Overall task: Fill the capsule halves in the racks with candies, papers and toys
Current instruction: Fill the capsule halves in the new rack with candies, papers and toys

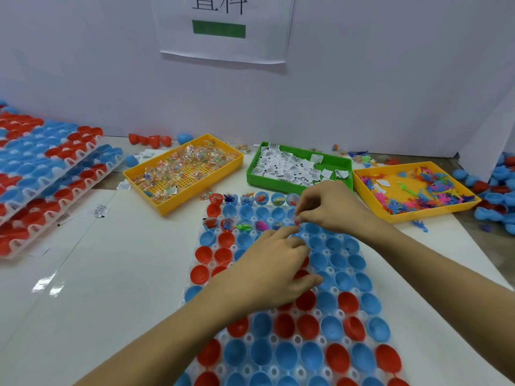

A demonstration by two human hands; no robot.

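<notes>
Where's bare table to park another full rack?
Widest bare patch: white tabletop left of the working rack, in front of the candy tray, right of the stacked racks; only stray paper slips there. Crowded: far edge with three trays, and right side with loose capsule halves.

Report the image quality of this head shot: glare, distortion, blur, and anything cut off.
Head view: glare patches on the glossy white table at left; wide-angle bending curves the rack and the forearms toward the edges; lighting is soft and even, with faint shadows; the right hand and left hand look slightly soft, so what the fingers pinch is unclear; the wall sign is cropped at top.
</notes>
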